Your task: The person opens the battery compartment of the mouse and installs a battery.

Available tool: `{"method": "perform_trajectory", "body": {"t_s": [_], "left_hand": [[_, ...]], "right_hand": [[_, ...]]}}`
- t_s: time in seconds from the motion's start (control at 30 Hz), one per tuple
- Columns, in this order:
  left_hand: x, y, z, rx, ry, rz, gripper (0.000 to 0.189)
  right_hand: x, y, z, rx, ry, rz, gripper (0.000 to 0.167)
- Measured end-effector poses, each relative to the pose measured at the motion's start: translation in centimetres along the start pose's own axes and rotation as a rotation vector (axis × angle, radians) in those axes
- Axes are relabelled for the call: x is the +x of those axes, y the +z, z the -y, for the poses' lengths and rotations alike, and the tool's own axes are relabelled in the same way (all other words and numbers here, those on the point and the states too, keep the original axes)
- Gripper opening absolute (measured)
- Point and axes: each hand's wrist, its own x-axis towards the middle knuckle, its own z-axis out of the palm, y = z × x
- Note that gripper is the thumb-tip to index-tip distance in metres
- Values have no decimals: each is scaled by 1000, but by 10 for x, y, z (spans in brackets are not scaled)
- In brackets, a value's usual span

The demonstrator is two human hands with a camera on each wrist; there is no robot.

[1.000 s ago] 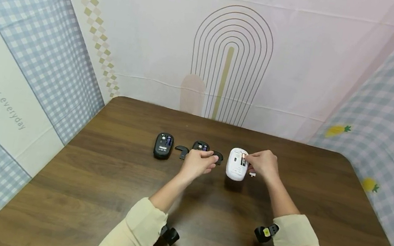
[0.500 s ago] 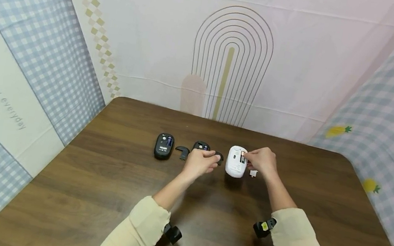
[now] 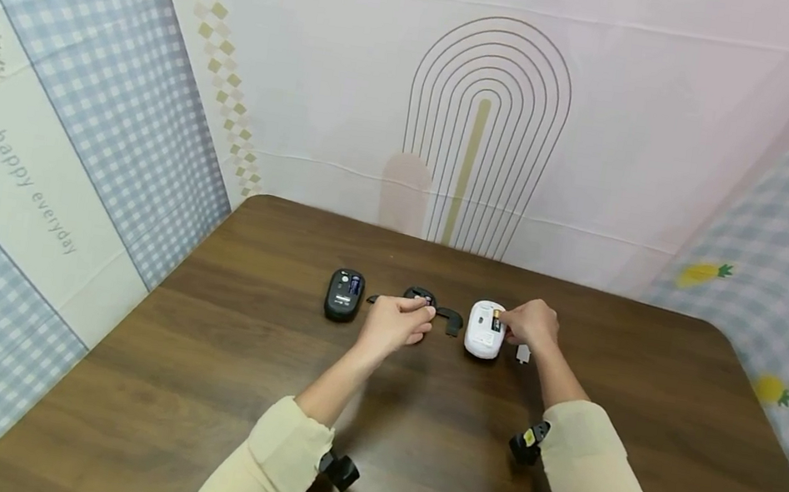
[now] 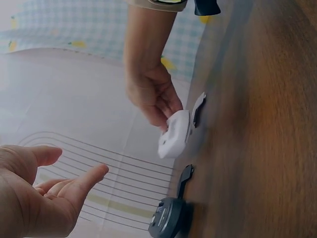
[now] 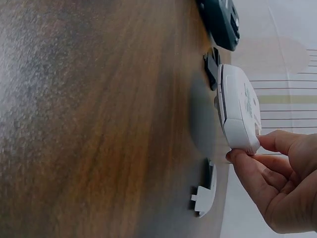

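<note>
A white computer mouse (image 3: 485, 334) is held bottom up, its battery slot open and a battery (image 3: 496, 322) inside. My right hand (image 3: 533, 324) pinches the mouse by its right edge, the thumb at the slot and fingers beneath. In the right wrist view a small shadowed gap shows between the mouse (image 5: 237, 99) and the table. My left hand (image 3: 392, 328) hovers near a black mouse (image 3: 421, 293), partly hiding it. Thumb and forefinger stand apart in the left wrist view, with nothing between them. A white battery cover (image 3: 523, 354) lies right of the white mouse.
Another black mouse (image 3: 345, 295) lies bottom up at the left, its battery showing. One black cover (image 3: 453, 321) lies between the middle and white mice; another black cover (image 3: 372, 299) is mostly behind the left hand. All are on the brown wooden table (image 3: 257, 361).
The head view has turned slightly left, shifting the scene rightward. Relative to the mice, my left hand has moved a little left, uncovering the right black cover. The right hand keeps its pinch.
</note>
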Motion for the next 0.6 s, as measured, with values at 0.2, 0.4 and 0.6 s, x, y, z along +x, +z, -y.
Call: {"method": "perform_trajectory", "body": {"t_s": [0.2, 0.4, 0.6], "left_hand": [[0, -5, 3, -40, -4, -24, 39], [-2, -18, -1, -114, 10, -74, 38], [-2, -29, -5, -154, 2, -111, 38]], "right_hand": [[2, 3, -5, -27, 16, 13, 31], [4, 7, -7, -60, 6, 16, 30], [7, 9, -8, -50, 30, 6, 31]]}}
